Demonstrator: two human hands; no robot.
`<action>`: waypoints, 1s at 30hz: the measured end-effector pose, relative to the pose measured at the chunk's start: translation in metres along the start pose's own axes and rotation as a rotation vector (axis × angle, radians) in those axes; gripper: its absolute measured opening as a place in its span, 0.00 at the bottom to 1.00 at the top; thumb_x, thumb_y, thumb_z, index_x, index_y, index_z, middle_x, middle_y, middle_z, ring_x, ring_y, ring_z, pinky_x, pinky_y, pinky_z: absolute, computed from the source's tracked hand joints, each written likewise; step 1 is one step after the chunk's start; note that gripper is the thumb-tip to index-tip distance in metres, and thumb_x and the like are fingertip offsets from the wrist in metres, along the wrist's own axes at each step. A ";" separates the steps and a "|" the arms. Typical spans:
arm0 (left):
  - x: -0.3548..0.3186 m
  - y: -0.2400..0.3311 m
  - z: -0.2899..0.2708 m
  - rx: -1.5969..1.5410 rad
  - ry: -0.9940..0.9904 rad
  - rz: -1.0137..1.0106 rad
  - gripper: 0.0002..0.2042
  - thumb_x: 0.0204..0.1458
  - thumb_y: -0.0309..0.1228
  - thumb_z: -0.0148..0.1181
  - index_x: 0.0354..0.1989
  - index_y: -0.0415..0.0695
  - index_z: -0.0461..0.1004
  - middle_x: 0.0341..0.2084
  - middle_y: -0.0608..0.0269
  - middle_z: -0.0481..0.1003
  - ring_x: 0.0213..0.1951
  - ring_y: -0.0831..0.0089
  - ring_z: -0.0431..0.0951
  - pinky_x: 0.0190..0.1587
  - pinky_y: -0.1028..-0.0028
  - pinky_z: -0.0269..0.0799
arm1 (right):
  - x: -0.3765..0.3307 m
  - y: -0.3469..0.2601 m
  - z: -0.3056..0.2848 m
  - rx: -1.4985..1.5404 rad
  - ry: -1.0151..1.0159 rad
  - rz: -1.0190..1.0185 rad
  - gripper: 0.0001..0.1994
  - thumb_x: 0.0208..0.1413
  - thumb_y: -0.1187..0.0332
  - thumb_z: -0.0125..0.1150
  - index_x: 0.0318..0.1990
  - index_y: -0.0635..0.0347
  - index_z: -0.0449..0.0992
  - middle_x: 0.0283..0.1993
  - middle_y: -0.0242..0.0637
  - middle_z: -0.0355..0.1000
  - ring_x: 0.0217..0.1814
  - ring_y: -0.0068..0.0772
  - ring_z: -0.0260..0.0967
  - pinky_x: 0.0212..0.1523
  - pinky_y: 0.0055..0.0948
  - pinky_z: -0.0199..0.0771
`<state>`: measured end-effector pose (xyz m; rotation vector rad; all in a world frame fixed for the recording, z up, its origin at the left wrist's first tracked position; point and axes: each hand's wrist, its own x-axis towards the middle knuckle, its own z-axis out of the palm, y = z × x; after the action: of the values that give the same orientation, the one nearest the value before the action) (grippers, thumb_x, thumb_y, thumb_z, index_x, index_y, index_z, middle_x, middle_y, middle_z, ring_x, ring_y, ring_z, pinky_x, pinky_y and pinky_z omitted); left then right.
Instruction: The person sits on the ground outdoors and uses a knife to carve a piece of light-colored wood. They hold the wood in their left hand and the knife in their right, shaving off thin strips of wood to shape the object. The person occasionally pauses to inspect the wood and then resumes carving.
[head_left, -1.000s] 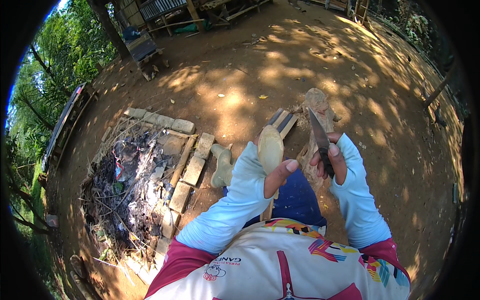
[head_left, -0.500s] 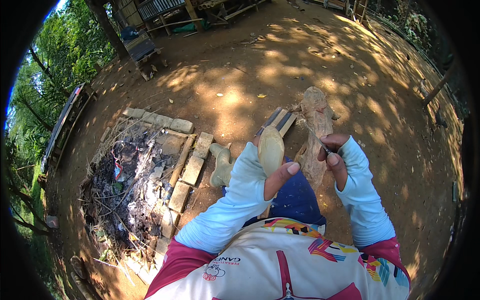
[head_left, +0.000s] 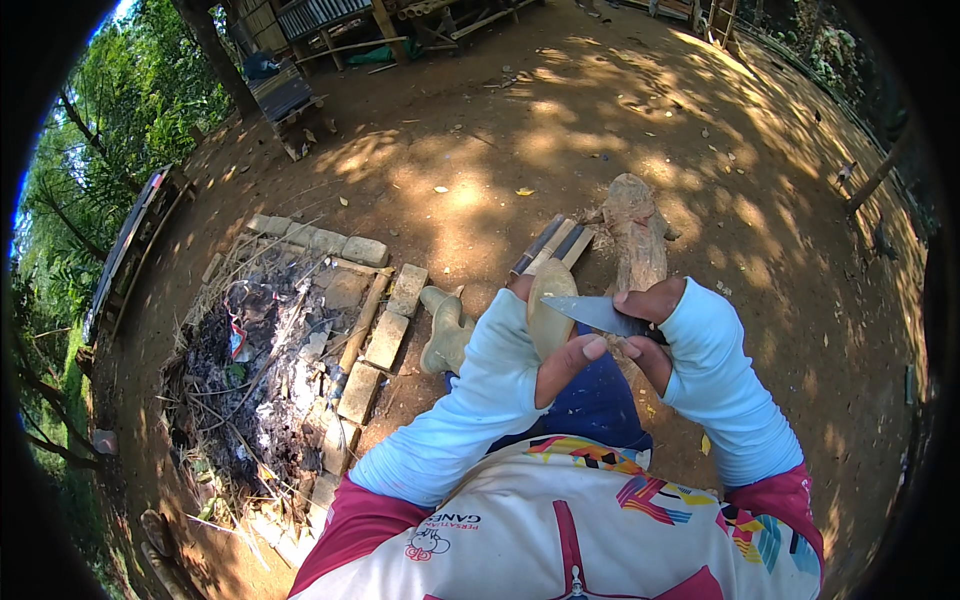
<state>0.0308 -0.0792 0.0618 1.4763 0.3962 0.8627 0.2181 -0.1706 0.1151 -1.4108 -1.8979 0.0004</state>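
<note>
My left hand [head_left: 565, 370] is closed round a pale wooden spoon [head_left: 547, 325], its broad oval end turned up and the thumb stretched out to the right beside it. In my right hand [head_left: 655, 312] is a knife [head_left: 590, 312], gripped by its dark handle. The blade points left and lies across the face of the oval end, near its right side. The two thumbs are close together just below the blade. The sleeves and my lap hide the spoon's lower part.
Beyond my hands lies a thick log [head_left: 635, 220], with a small slatted wooden piece [head_left: 550, 247] beside it. A rubber boot [head_left: 445, 335] is to the left, next to bricks [head_left: 387, 340] edging an ash-filled fire pit [head_left: 270, 350]. A low bench [head_left: 125, 250] stands far left.
My right hand has come left and slightly down, bringing the knife blade across the spoon. The spoon has shifted a little to the right and down in my left hand.
</note>
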 end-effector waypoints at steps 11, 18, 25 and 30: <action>0.002 -0.005 -0.004 0.148 -0.079 0.076 0.29 0.57 0.33 0.62 0.62 0.34 0.58 0.44 0.56 0.74 0.45 0.72 0.75 0.49 0.74 0.70 | -0.002 -0.002 0.000 -0.135 -0.039 -0.066 0.18 0.45 0.65 0.72 0.46 0.50 0.80 0.27 0.37 0.72 0.26 0.39 0.71 0.26 0.35 0.70; 0.000 -0.007 -0.001 0.149 -0.017 0.090 0.24 0.58 0.28 0.60 0.58 0.30 0.59 0.42 0.54 0.74 0.43 0.71 0.76 0.46 0.73 0.72 | -0.004 0.004 0.011 -0.176 0.017 -0.129 0.19 0.44 0.66 0.73 0.46 0.48 0.80 0.24 0.36 0.70 0.21 0.38 0.68 0.20 0.35 0.65; 0.000 -0.003 -0.001 0.207 0.014 0.074 0.23 0.59 0.27 0.58 0.58 0.31 0.58 0.38 0.52 0.77 0.40 0.70 0.79 0.42 0.73 0.74 | -0.005 0.006 0.018 -0.202 0.043 -0.141 0.19 0.43 0.68 0.73 0.47 0.48 0.79 0.23 0.36 0.69 0.18 0.37 0.66 0.17 0.35 0.63; -0.002 -0.008 0.001 0.190 0.059 0.062 0.18 0.59 0.25 0.57 0.55 0.32 0.61 0.37 0.52 0.78 0.38 0.69 0.79 0.40 0.73 0.75 | -0.006 0.008 0.023 -0.192 0.082 -0.147 0.20 0.43 0.68 0.73 0.47 0.50 0.79 0.23 0.37 0.70 0.19 0.37 0.67 0.17 0.35 0.64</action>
<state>0.0316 -0.0804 0.0538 1.6476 0.4885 0.9400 0.2127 -0.1626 0.0924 -1.3699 -1.9704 -0.3135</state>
